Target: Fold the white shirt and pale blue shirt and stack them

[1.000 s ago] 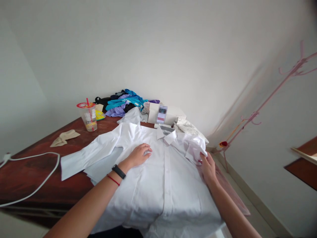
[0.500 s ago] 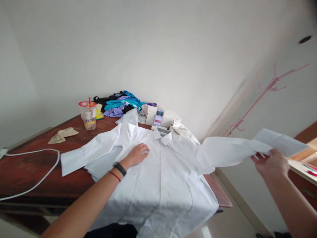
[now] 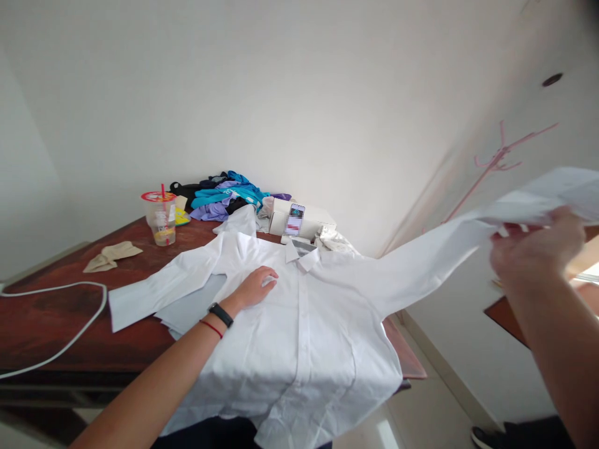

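A white buttoned shirt (image 3: pixel 322 324) lies front up over the dark red table (image 3: pixel 135 349), its collar towards the back and its hem hanging over the near edge. My left hand (image 3: pixel 255 287) rests on the shirt's chest, left of the button strip, fingers slightly bent and apart, holding nothing. At the right, my right hand (image 3: pixel 538 243) grips the sleeve (image 3: pixel 435 255) near its cuff and holds it up in the air, stretched out from the shoulder. The other sleeve (image 3: pixel 163 290) lies on the table at the left.
Behind the collar, a phone (image 3: pixel 294 219) leans on a white box (image 3: pixel 321 217). Piled clothes (image 3: pixel 229 196) lie near the wall. A plastic cup with a straw (image 3: pixel 161 218), a beige cloth (image 3: pixel 112 255) and a white cable (image 3: pixel 100 305) are at the left. A pink rack (image 3: pixel 491 163) stands right.
My right hand has risen and moved right with the sleeve, which now slants upward and is pulled straighter. My left hand stays on the shirt's chest. The view has shifted slightly.
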